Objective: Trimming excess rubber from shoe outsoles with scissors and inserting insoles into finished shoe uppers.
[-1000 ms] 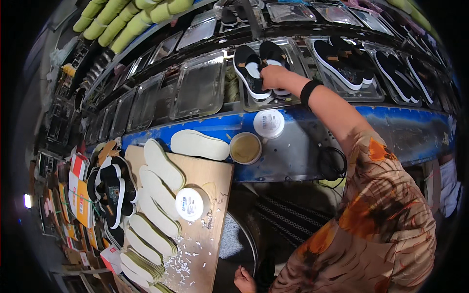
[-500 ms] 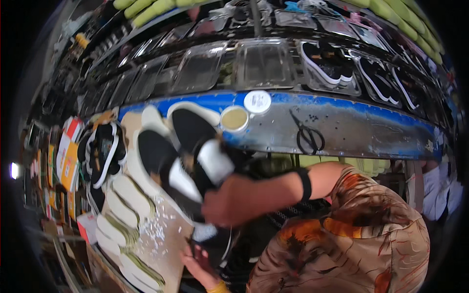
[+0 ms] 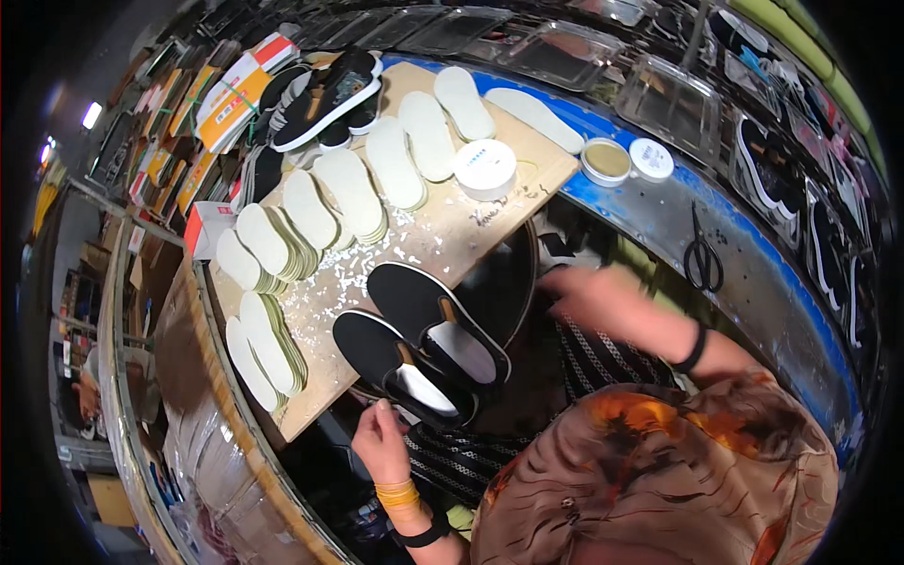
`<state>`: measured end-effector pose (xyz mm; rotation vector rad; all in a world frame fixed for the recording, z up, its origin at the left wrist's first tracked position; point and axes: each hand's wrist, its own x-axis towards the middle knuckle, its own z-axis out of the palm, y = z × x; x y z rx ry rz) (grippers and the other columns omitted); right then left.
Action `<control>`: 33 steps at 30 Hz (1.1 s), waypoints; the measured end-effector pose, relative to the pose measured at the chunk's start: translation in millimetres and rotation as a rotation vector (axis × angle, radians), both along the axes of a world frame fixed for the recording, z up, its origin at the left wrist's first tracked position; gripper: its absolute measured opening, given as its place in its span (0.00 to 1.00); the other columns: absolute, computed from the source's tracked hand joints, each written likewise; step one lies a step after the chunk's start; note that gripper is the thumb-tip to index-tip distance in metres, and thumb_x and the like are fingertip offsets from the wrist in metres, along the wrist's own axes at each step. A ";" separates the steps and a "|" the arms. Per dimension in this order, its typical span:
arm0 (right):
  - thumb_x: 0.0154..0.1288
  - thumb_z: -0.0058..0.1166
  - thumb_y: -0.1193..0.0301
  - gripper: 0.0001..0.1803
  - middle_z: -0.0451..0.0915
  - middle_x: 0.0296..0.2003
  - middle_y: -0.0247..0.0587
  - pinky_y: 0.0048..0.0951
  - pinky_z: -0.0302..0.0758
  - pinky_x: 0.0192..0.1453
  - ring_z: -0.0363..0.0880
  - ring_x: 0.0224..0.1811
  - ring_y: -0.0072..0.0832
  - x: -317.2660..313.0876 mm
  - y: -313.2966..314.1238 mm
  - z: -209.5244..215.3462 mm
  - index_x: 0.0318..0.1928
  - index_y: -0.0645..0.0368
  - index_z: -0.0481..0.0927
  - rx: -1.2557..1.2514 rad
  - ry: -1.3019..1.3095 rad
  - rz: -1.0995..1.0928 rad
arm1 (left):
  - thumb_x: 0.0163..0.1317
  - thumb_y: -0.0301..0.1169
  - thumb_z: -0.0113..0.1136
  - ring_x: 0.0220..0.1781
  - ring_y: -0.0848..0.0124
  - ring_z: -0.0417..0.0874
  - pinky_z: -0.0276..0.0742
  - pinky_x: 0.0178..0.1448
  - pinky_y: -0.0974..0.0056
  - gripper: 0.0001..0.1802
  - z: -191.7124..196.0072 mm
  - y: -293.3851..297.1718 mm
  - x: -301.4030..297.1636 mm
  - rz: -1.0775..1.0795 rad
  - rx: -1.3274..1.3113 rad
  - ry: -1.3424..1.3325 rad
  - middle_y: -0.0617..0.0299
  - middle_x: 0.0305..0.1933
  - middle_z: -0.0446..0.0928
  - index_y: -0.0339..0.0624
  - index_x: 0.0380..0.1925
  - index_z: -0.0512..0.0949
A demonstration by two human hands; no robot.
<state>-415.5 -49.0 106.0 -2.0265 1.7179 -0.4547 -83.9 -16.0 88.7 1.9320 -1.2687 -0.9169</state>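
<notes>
Two black slip-on shoes with white soles and white insides, a farther one (image 3: 410, 292) and a nearer one (image 3: 367, 348), lie side by side at the near edge of a wooden board (image 3: 452, 235). Close by the nearer shoe's heel is my left hand (image 3: 381, 447), its fingers bent together; whether anything is in them is hidden. To the right of the shoes, over my lap, my right hand (image 3: 576, 290) is smeared by motion. Just beyond it is a black-and-white item (image 3: 560, 252), partly hidden. Stacked pale insoles (image 3: 348, 193) line the board's far side.
White scraps (image 3: 353, 273) litter the board, where a round white tub (image 3: 485, 169) stands. An open tub of yellowish paste (image 3: 605, 162), a white lid (image 3: 651, 160) and black scissors (image 3: 702, 254) lie on the blue-edged metal bench (image 3: 650, 212). Finished-looking shoes (image 3: 330, 108) sit behind.
The view has swung left, showing more of the board. My right hand has come away from the two shoes toward the right. My left hand's fingers, spread before, are now bent together.
</notes>
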 end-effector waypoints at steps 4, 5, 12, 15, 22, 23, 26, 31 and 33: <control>0.54 0.46 0.72 0.08 0.78 0.34 0.52 0.42 0.75 0.37 0.78 0.37 0.45 -155.4 44.1 -52.4 0.37 0.59 0.72 0.125 0.672 -0.716 | 0.55 0.49 0.55 0.28 0.50 0.80 0.75 0.34 0.57 0.33 -2.1 -24.8 -39.5 -0.214 0.084 -0.235 0.39 0.27 0.77 0.23 0.41 0.69; 0.57 0.42 0.72 0.08 0.78 0.34 0.53 0.42 0.75 0.38 0.78 0.37 0.46 -185.6 55.2 -80.8 0.37 0.59 0.72 0.130 0.693 -0.815 | 0.54 0.52 0.55 0.33 0.42 0.77 0.73 0.37 0.50 0.33 -10.5 -33.1 -52.9 -0.223 0.010 -0.517 0.36 0.29 0.75 0.25 0.39 0.71; 0.57 0.42 0.72 0.16 0.77 0.32 0.57 0.44 0.74 0.38 0.77 0.37 0.50 -263.8 106.0 -176.2 0.47 0.62 0.66 0.004 0.716 -0.866 | 0.59 0.36 0.47 0.29 0.44 0.76 0.73 0.36 0.47 0.15 -52.0 -61.7 -60.9 -0.255 -0.182 -0.616 0.38 0.24 0.74 0.32 0.28 0.75; 0.50 0.46 0.76 0.23 0.77 0.30 0.56 0.42 0.72 0.38 0.77 0.37 0.50 -269.2 96.4 -145.8 0.51 0.59 0.64 0.032 0.481 -1.057 | 0.59 0.34 0.49 0.31 0.43 0.75 0.70 0.36 0.48 0.16 -45.2 -48.4 -40.1 -0.255 -0.292 -0.493 0.38 0.26 0.73 0.30 0.21 0.73; 0.41 0.54 0.76 0.43 0.67 0.22 0.30 0.19 0.63 0.23 0.66 0.20 0.20 -222.6 102.8 -79.6 0.63 0.53 0.56 -0.265 -0.835 -0.896 | 0.55 0.37 0.57 0.54 0.67 0.70 0.65 0.60 0.63 0.29 -46.9 28.4 57.2 -0.025 0.033 0.644 0.59 0.54 0.70 0.36 0.56 0.64; 0.42 0.55 0.75 0.42 0.65 0.20 0.28 0.19 0.60 0.21 0.62 0.17 0.19 -200.9 92.8 -52.3 0.62 0.55 0.57 -0.115 -0.981 -0.617 | 0.58 0.39 0.54 0.54 0.66 0.70 0.65 0.60 0.62 0.27 -64.5 42.4 86.0 -0.083 0.044 0.963 0.60 0.52 0.70 0.38 0.56 0.65; 0.45 0.55 0.74 0.35 0.71 0.23 0.33 0.19 0.66 0.24 0.71 0.22 0.21 -133.3 47.4 -37.9 0.58 0.60 0.61 0.308 -1.275 -0.350 | 0.58 0.38 0.54 0.54 0.66 0.70 0.66 0.60 0.62 0.27 -65.6 38.9 90.2 -0.138 0.074 0.925 0.60 0.52 0.70 0.38 0.56 0.65; 0.56 0.56 0.70 0.26 0.76 0.35 0.45 0.26 0.72 0.42 0.76 0.40 0.28 16.9 -5.9 -12.4 0.55 0.58 0.65 0.608 -1.034 0.412 | 0.58 0.36 0.54 0.52 0.66 0.71 0.67 0.58 0.62 0.26 -63.9 56.2 75.7 -0.198 0.066 0.885 0.60 0.51 0.71 0.38 0.55 0.66; 0.54 0.59 0.63 0.26 0.76 0.36 0.43 0.28 0.71 0.40 0.76 0.40 0.31 64.1 -10.9 2.4 0.53 0.56 0.68 0.346 -0.680 0.393 | 0.58 0.36 0.54 0.51 0.66 0.72 0.68 0.57 0.63 0.25 -65.4 89.4 76.4 -0.191 0.049 0.854 0.60 0.51 0.71 0.38 0.54 0.66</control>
